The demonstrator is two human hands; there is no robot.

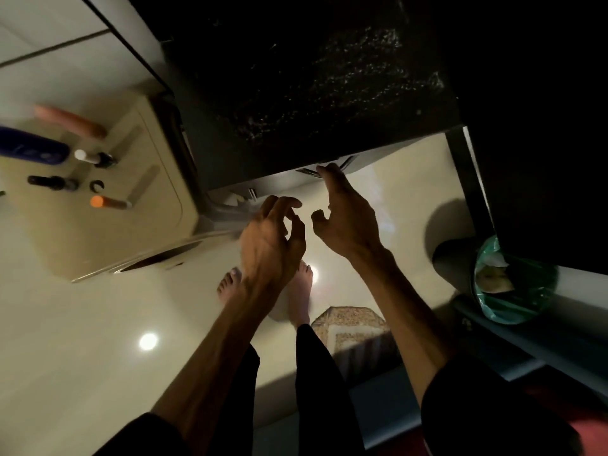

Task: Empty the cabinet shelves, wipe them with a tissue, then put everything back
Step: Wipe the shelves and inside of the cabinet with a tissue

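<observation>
A dark cabinet [312, 93] is filling the upper middle of the view, from about eleven o'clock to two o'clock, its speckled surface dim and its contents too dark to make out. Just under its lower edge, near the centre, the person's right hand [345, 218] is reaching up, the fingertips [324, 171] touching a small pale object at the cabinet's edge; what that object is cannot be told. The fingers are loosely curled and are not gripping anything. Just beside it, toward nine o'clock, the left hand [273, 245] is hovering with fingers spread and bent, holding nothing.

Below the hands, two bare feet [297, 284] are standing on a glossy pale floor [98, 324].

At nine o'clock, a beige surface [108, 225] is carrying several toiletries: a dark blue tube [33, 149], small dark bottles [52, 182] and an orange-capped bottle [110, 202].

At three to four o'clock, a bin with a green liner [513, 284] is sitting beside the cabinet, crumpled paper showing inside.
</observation>
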